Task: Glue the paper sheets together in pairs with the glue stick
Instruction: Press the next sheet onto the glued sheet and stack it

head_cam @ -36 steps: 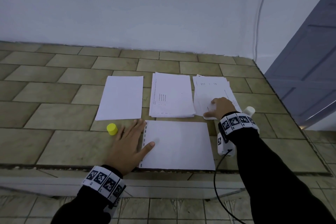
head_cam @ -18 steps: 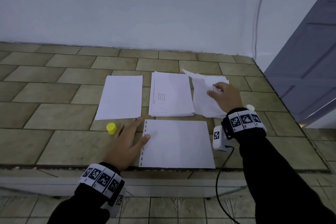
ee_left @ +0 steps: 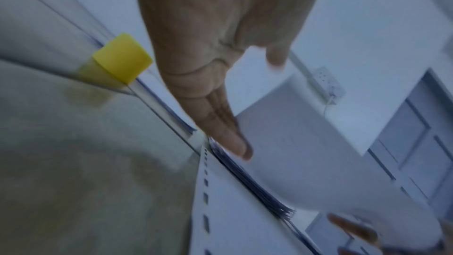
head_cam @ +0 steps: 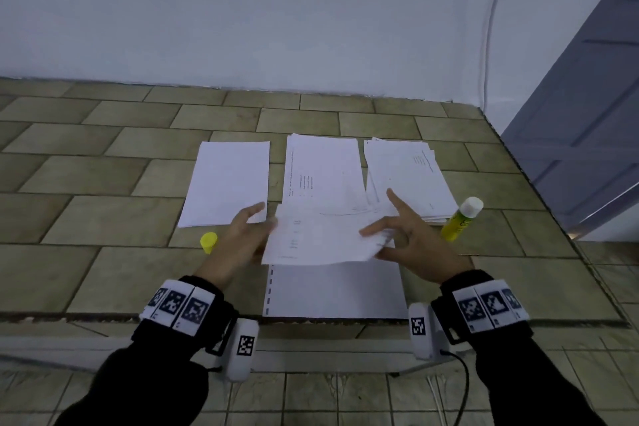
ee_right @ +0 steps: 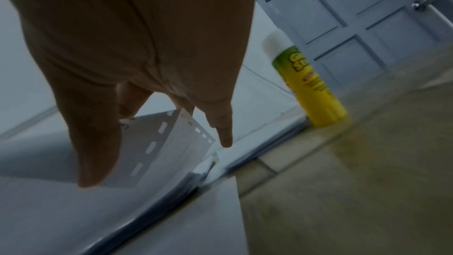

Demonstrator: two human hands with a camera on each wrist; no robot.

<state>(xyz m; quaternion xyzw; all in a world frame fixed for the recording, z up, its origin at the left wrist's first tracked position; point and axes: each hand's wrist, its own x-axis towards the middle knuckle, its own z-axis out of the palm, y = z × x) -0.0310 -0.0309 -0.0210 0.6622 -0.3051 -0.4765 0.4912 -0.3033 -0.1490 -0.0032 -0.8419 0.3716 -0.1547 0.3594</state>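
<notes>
A white sheet (head_cam: 321, 239) hangs just above a hole-punched sheet (head_cam: 335, 290) lying at the tiled table's front edge. My right hand (head_cam: 408, 242) pinches its right end, thumb on top and fingers below, index finger raised. The right wrist view shows the held sheet's (ee_right: 171, 143) punched edge between thumb and fingers. My left hand (head_cam: 247, 235) meets the sheet's left edge with straight fingers (ee_left: 232, 143). The uncapped yellow glue stick (head_cam: 461, 218) stands right of my right hand. Its yellow cap (head_cam: 208, 241) sits left of my left hand.
Three paper piles lie behind the hands: a blank one (head_cam: 228, 183) on the left, a printed stack (head_cam: 325, 173) in the middle, a loose stack (head_cam: 408, 176) on the right. The table's front edge (head_cam: 103, 316) is near my wrists. A grey door (head_cam: 570, 149) stands at the right.
My right hand lifted a sheet off the right stack and carried it left and toward me, over the punched sheet. My left hand rose from the table to the sheet's left edge.
</notes>
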